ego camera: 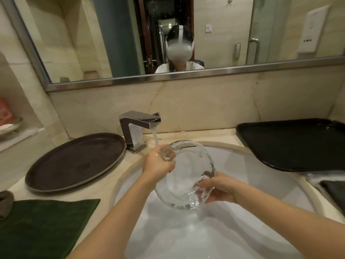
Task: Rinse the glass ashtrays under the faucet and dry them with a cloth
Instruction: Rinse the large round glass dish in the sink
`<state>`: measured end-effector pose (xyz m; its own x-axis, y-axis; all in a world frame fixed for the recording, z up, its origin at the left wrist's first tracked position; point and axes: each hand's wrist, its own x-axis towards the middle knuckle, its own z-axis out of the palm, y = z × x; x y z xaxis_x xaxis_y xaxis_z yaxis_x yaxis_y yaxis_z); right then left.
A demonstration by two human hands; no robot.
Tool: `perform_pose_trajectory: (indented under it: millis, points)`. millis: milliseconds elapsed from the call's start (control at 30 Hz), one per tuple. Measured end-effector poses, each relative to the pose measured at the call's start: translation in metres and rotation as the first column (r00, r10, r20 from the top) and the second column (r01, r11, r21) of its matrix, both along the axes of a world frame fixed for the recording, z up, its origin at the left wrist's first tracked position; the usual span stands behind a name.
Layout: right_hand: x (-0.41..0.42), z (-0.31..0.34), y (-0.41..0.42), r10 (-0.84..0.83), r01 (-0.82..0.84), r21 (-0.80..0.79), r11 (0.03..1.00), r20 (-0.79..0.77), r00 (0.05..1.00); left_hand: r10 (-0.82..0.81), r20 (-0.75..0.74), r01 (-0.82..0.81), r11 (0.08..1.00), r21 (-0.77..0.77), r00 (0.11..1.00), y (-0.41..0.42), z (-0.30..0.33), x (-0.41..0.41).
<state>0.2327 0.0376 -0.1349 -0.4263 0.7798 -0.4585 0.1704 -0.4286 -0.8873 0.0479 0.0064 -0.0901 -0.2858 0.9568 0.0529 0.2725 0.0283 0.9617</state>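
Observation:
A large clear glass ashtray [183, 171] is held tilted over the white sink [242, 165]. Water runs from the chrome faucet [139, 126] onto its upper left rim. My left hand [156, 165] grips that upper left rim under the stream. At the lower right rim my right hand [218, 189] holds the ashtray, fingers curled round the edge. A green cloth [43, 227] lies flat on the counter at the lower left.
A round dark tray [74, 163] sits on the counter left of the faucet. A black rectangular tray [291, 143] lies at the right, with a dark folded cloth [334, 193] below it. A mirror hangs behind the sink. A wall niche at the far left holds a dish.

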Motion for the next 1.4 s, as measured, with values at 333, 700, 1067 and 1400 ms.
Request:
perform_pose_trajectory:
  millis: [333,700,1067,1400]
  points:
    - [-0.01,0.021,-0.004,-0.261,0.276,0.392,0.878,-0.091,0.961,-0.101,-0.463,0.141,0.989,0.052,0.881,-0.03,0.031,-0.014]
    - [-0.01,0.029,-0.016,-0.367,0.163,0.932,0.325,-0.035,0.93,0.13,-0.556,-0.002,0.975,0.223,0.821,-0.053,0.001,-0.025]
    - [-0.012,0.04,-0.018,-0.335,0.092,0.978,0.185,-0.025,0.942,0.127,-0.568,0.032,0.965,0.261,0.813,-0.057,0.007,-0.034]
    - [-0.01,0.098,-0.02,-0.015,-0.264,0.533,0.804,0.462,0.887,-0.193,-0.254,0.082,0.918,-0.388,0.948,-0.069,0.056,-0.038]
